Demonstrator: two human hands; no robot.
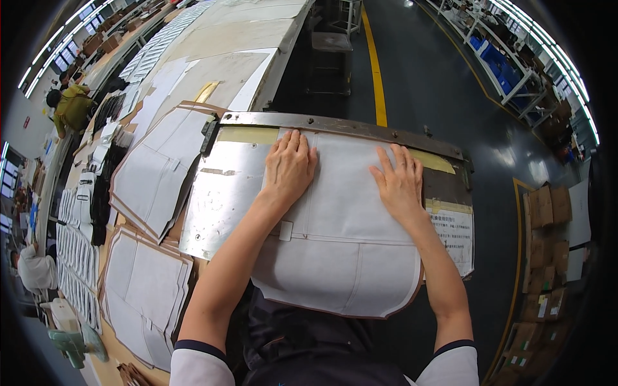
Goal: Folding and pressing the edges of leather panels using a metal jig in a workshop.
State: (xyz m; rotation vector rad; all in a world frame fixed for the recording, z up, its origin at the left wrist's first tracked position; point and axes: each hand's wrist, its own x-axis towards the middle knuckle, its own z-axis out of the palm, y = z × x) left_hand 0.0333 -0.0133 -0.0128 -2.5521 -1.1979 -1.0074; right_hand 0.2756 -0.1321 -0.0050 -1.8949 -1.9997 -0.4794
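A pale grey stitched panel (351, 193) with a brown edge lies over a metal plate (225, 193). Its far end meets a steel bar (360, 126), and its near part hangs past the plate's front toward my lap. Seams cross it, and a small white tab (286, 231) sits on its left side. My left hand (290, 168) rests flat on the panel's far left part, fingertips close to the bar. On the right, my right hand (398, 183) lies on the panel with fingers spread. Both palms hide the material under them.
Left of the plate lie two stacks of similar panels, a far stack (151, 170) and a near stack (145, 289). A long table (238, 38) runs away beyond. Cardboard boxes (547, 257) stand at the right. People work at the far left.
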